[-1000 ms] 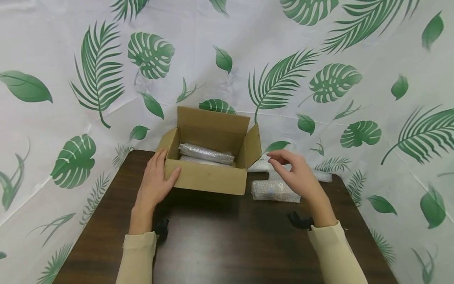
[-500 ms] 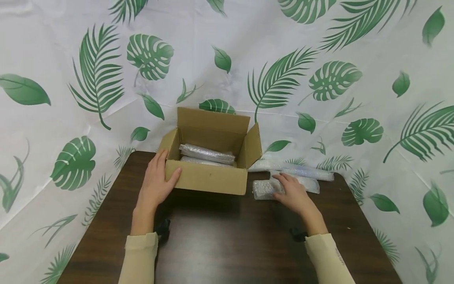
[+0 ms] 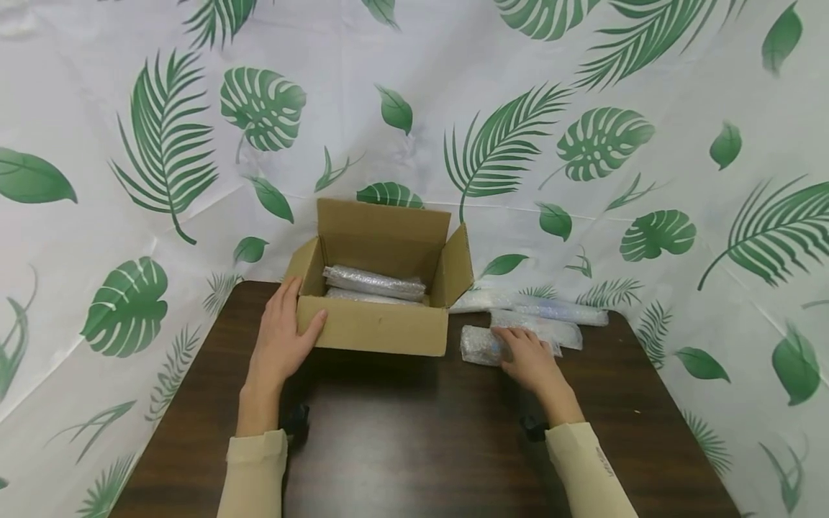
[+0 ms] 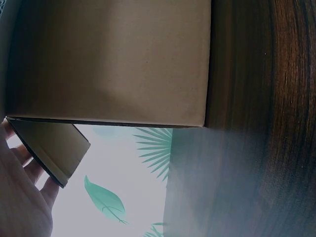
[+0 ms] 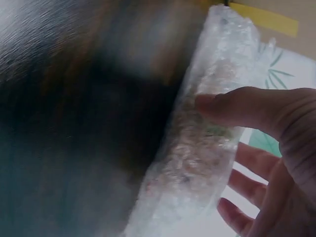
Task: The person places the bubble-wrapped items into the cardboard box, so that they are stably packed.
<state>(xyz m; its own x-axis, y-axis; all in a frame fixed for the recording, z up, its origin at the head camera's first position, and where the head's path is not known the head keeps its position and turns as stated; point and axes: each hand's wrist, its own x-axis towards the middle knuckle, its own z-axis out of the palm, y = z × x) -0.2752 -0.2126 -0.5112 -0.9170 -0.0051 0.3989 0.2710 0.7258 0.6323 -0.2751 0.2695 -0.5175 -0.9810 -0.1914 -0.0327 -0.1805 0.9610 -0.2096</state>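
An open cardboard box (image 3: 372,327) stands at the back of the table, flaps raised or folded out. My left hand (image 3: 278,345) holds its left front corner, the thumb on the front flap and the fingers along the left flap (image 4: 52,148). Inside the box lie bubble-wrapped bundles (image 3: 376,281). To the right of the box, my right hand (image 3: 532,360) grips a bubble-wrapped package (image 3: 481,345). In the right wrist view the thumb lies across the near side of the wrapped roll (image 5: 197,153), with the fingers behind it; the wrapping blurs its contents.
More bubble-wrapped pieces lie behind the right hand: a flat one (image 3: 557,331) and a long one (image 3: 570,311) near the table's back right edge. The dark wooden table (image 3: 401,439) meets a leaf-patterned white sheet (image 3: 388,144) at the back and sides.
My right hand has come down from beside the box's right flap onto the bubble-wrapped package and taken hold of it. The left hand stays on the box.
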